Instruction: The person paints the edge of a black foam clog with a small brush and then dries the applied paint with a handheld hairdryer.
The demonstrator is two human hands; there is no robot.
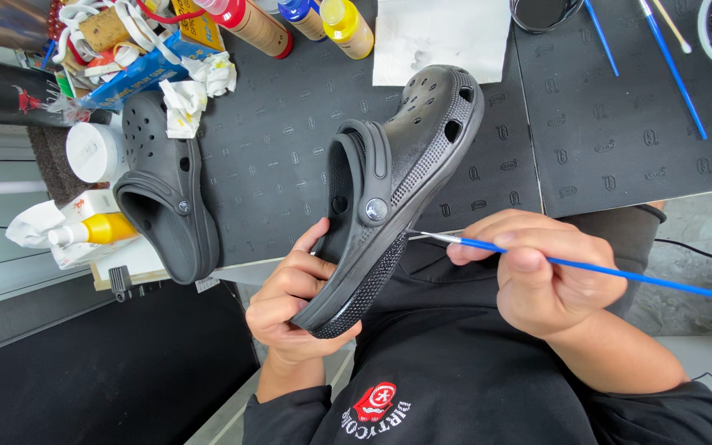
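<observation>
Left hand [290, 301] clamps the heel of a black clog [397, 189], tilting its side above the counter [290, 140] toward the brush [570, 264] pinched in the right hand [545, 276], tip at the sole edge.

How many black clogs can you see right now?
2. One black clog is held by the left hand, the right hand pointing a blue paintbrush at it. The second clog lies on the black mat to its left.
</observation>
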